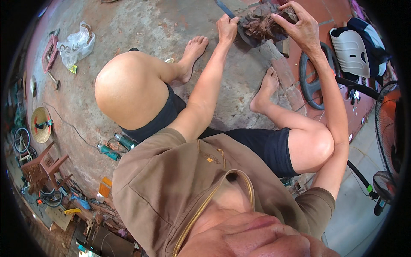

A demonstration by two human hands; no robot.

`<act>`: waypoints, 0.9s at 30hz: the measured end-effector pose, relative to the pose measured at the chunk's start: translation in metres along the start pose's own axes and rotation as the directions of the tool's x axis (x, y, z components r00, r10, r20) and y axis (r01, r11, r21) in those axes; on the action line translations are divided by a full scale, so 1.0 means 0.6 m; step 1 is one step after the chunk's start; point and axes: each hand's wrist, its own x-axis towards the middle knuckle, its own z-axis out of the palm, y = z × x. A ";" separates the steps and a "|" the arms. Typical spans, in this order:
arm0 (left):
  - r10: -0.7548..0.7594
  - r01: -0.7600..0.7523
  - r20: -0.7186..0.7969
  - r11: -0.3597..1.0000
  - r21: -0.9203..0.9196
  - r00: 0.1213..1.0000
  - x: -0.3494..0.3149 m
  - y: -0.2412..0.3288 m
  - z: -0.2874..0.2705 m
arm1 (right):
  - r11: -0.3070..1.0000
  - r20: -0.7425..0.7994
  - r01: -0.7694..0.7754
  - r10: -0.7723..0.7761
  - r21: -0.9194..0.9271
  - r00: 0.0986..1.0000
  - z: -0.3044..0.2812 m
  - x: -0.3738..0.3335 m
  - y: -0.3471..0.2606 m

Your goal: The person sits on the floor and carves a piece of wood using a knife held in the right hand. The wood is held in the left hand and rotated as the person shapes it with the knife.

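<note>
My left hand (227,29) is closed on a narrow dark blue-grey strip (223,7) that runs up past the top edge of the view. From the picture I cannot tell what kind of tool it is. Just right of it stands a brown, deeply carved piece (262,25), wood-like, with many folds and hollows. My right hand (303,26) grips the carving's right side, thumb toward me and fingers over the top. The carving rests low between my bare feet and beyond them; its underside is partly hidden.
A black steering-wheel-shaped ring (305,81) and a white plastic shell (351,51) lie on red tiles at right, near a fan (387,124). Green power tools (109,152), a clear plastic bag (79,45), a straw hat (41,124) and a brown chair (47,165) are at left.
</note>
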 end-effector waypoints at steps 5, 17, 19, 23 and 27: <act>0.020 -0.010 -0.077 0.992 0.129 0.997 0.030 -0.017 0.011 | 1.000 -0.026 0.008 -0.008 -0.006 1.000 0.003 0.000 0.003; 0.133 -0.128 -0.069 0.989 0.079 0.989 0.011 -0.010 0.020 | 0.998 -0.054 -0.068 0.067 -0.015 0.996 -0.002 -0.001 0.013; 0.068 -0.067 -0.110 0.998 0.013 0.992 0.026 -0.010 0.022 | 0.998 -0.066 -0.058 0.057 -0.014 0.996 -0.001 0.000 0.016; -0.296 0.271 -0.006 0.881 -0.387 0.955 0.028 -0.018 0.006 | 0.996 -0.053 -0.094 0.094 0.009 0.994 -0.006 -0.001 0.015; -0.039 0.027 -0.109 0.993 -0.114 0.993 -0.007 -0.017 0.023 | 0.996 -0.082 -0.083 0.085 0.027 0.993 -0.005 -0.004 0.016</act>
